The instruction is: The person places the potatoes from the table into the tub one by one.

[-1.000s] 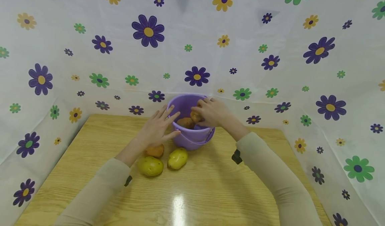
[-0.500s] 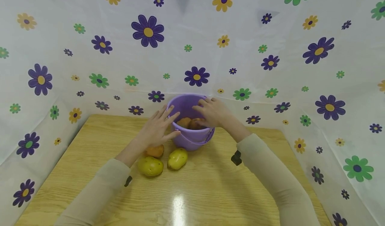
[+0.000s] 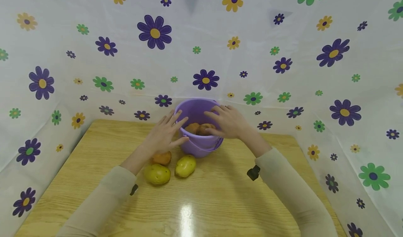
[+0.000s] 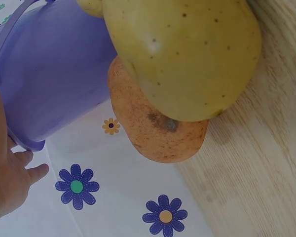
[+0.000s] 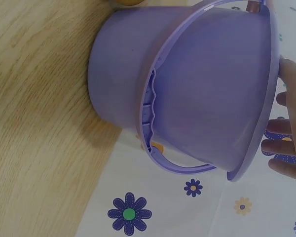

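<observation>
A purple bucket point(image 3: 196, 149) stands upright at the back of the table, its handle folded down in front. Inside it lie brownish potatoes point(image 3: 206, 129). My left hand point(image 3: 160, 135) rests against the bucket's left rim with its fingers spread and straight. Over the right rim, my right hand point(image 3: 230, 122) is held with its fingers extended and nothing in them. In the right wrist view, those fingers point(image 5: 281, 148) reach past the rim. In front of the bucket sit two yellow potatoes, one on the left point(image 3: 158, 174) and one on the right point(image 3: 185, 166), and an orange-brown potato point(image 3: 162, 158) partly behind my left wrist.
The wooden table point(image 3: 220, 202) is enclosed by a white flower-print cloth point(image 3: 267, 30) at the back and sides. The bucket stands close to the back cloth.
The right hand has let go of a brownish potato, which now lies in the bucket, and has drawn back slightly to the right. The left hand stays at the left rim.
</observation>
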{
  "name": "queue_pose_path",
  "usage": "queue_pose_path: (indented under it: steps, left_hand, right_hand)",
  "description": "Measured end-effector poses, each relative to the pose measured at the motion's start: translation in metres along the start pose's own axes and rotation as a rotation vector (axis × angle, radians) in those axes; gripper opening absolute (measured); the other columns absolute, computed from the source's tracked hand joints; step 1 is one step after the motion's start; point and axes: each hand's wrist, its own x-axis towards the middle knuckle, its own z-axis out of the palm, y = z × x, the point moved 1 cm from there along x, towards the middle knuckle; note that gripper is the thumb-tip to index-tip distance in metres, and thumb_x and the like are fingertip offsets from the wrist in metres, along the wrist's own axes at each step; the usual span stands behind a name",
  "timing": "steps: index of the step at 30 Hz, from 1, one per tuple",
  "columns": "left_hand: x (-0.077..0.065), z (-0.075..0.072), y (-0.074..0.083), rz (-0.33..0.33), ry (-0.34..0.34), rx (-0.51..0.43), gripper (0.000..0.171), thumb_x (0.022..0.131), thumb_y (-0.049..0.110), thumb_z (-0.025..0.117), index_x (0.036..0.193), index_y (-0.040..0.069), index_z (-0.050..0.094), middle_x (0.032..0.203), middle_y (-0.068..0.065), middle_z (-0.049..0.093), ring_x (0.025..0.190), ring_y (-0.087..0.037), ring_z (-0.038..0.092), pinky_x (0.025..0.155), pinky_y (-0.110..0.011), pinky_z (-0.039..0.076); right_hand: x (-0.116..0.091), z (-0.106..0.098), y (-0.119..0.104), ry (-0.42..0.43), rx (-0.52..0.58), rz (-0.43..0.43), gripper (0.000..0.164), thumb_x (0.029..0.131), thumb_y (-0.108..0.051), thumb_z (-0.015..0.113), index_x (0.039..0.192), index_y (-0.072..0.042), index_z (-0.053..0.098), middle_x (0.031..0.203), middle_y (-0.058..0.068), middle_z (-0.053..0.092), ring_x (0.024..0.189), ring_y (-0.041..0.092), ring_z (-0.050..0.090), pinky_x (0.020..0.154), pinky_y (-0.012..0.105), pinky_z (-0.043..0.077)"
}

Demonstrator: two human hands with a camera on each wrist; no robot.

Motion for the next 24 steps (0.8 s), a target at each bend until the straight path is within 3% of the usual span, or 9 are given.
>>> queue_pose_path:
  steps: [10,19,24]
  left_hand:
    - [0.001,0.001,0.000,-0.005,-0.001,0.001,0.079,0.106,0.061,0.048,0.168,0.018,0.028,0.178,-0.017,0.015,0.165,-0.045,0.015,0.134,-0.062,0.020]
    - [0.000,0.000,0.000,0.002,0.004,0.015,0.079,0.105,0.062,0.048,0.168,0.019,0.028,0.178,-0.016,0.014,0.165,-0.045,0.016,0.133,-0.062,0.022]
    - [0.000,0.000,0.000,0.001,0.004,0.008,0.079,0.105,0.061,0.049,0.168,0.019,0.029,0.178,-0.016,0.014,0.165,-0.044,0.015,0.133,-0.061,0.021]
  right_hand:
    - [-0.012,-0.003,-0.013,0.001,0.040,0.064,0.071,0.097,-0.065,0.060,0.152,-0.019,0.057,0.145,0.016,0.065,0.130,0.039,0.067,0.105,0.053,0.057]
    - [-0.025,0.000,-0.028,0.064,0.119,0.035,0.073,0.096,-0.060,0.066,0.155,-0.019,0.054,0.148,0.018,0.062,0.130,0.042,0.065,0.105,0.059,0.058]
    - [-0.032,0.002,-0.036,0.114,0.111,0.009,0.074,0.099,-0.068,0.056,0.155,-0.019,0.054,0.147,0.017,0.063,0.130,0.040,0.066,0.105,0.056,0.059]
